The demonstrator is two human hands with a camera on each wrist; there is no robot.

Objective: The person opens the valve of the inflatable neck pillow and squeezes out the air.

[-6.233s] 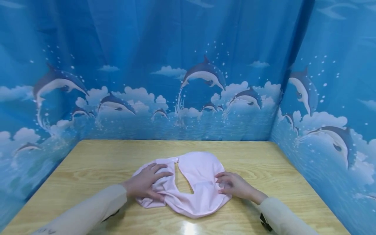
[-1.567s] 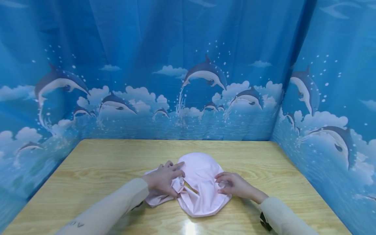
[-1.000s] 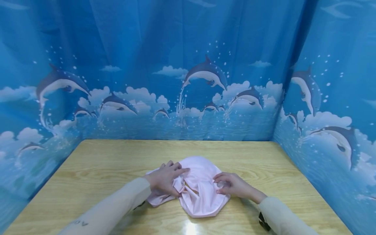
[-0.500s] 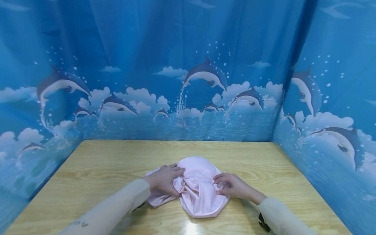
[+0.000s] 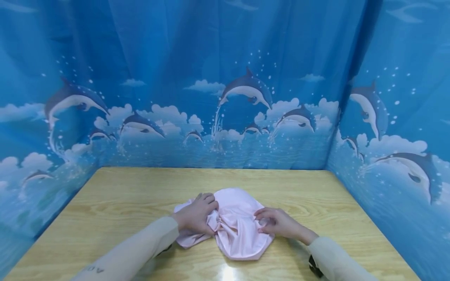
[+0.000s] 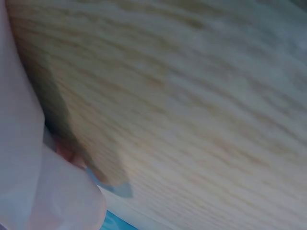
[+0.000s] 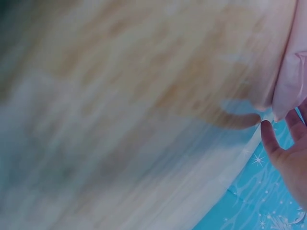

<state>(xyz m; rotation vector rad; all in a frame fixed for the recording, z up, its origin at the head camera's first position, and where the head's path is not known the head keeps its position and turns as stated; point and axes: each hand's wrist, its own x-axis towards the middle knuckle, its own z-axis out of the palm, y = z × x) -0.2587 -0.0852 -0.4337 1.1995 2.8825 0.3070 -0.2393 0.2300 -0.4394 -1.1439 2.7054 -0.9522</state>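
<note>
A pale pink cloth item (image 5: 242,234) lies crumpled on the wooden table (image 5: 140,187), rounded at its far and near edges. Its central opening is now only a small gap among folds. My left hand (image 5: 198,212) grips gathered cloth at its left part, with fingers bent over it and thumb toward the near side. At the cloth's right edge my right hand (image 5: 279,222) rests with relaxed fingers on the fabric. In the right wrist view, the thumb (image 7: 271,139) stands beside the cloth (image 7: 290,79), apart from the fingers. Cloth hides most of the left hand in the left wrist view.
A blue curtain with printed dolphins (image 5: 246,91) hangs behind the table, and another curtain side (image 5: 404,171) borders its right. Bare wood surrounds the cloth. Beige sleeves (image 5: 137,249) cover both forearms.
Over several seconds my left hand has pushed rightward, bunching the cloth and narrowing its opening from a long slit to a small gap. Lately its fingers have drawn in. The right hand has barely moved.
</note>
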